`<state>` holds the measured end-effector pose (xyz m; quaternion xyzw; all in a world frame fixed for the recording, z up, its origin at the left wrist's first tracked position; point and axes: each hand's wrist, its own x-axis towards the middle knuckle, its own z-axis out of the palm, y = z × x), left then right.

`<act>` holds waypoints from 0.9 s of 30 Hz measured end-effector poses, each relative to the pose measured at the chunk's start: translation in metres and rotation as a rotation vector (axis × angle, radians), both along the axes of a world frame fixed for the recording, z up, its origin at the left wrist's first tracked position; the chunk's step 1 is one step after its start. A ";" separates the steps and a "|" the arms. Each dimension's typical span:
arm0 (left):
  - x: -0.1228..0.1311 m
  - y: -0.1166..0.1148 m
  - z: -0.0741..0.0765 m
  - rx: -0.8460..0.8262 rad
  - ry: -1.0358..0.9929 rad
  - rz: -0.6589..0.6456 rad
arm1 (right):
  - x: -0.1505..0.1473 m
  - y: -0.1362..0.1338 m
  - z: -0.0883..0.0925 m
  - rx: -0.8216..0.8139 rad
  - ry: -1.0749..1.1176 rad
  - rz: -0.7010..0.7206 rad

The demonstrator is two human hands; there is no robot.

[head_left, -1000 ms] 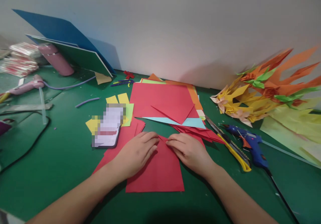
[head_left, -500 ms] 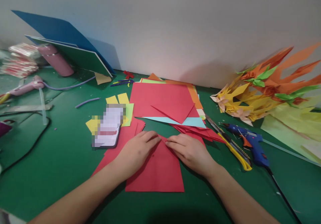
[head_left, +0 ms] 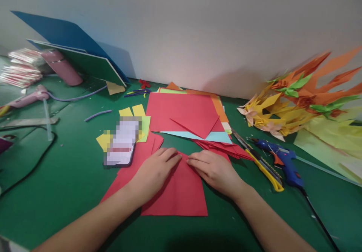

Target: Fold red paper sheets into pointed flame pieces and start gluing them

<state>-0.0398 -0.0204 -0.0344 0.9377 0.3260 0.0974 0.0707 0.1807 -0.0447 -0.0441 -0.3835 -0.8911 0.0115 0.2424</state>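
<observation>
A sheet of red paper (head_left: 181, 196) lies in front of me, its near edge straight and its far end partly hidden under my fingers. My left hand (head_left: 156, 172) rests on the far left part of it, fingers together and curled down onto the paper. From the other side my right hand (head_left: 215, 171) pinches the far right part, its fingertips close to the left ones with a small gap between. More red paper (head_left: 128, 174) spreads beneath my left forearm. Just beyond my right hand is a bunch of folded red paper pieces (head_left: 223, 148).
A phone (head_left: 122, 142) lies on yellow and green slips at the left. Behind are stacked coloured sheets (head_left: 181, 107). To the right are a yellow utility knife (head_left: 264, 167), a blue glue gun (head_left: 288, 161) and paper flowers (head_left: 299, 90). A pink bottle (head_left: 63, 69) leans at the back left.
Both hands stay nearly where they were on the red paper, with only a very slight shift of the left hand and forearm. Nothing else has visibly moved.
</observation>
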 end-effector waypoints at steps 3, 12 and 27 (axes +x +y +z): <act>0.001 0.000 -0.001 -0.011 -0.006 0.003 | 0.000 0.000 0.000 -0.005 0.012 0.001; 0.001 0.000 -0.001 -0.001 -0.022 0.001 | -0.001 0.000 0.000 -0.007 0.034 0.009; 0.003 -0.004 0.002 0.014 0.129 -0.012 | 0.000 -0.001 0.004 -0.007 0.011 0.026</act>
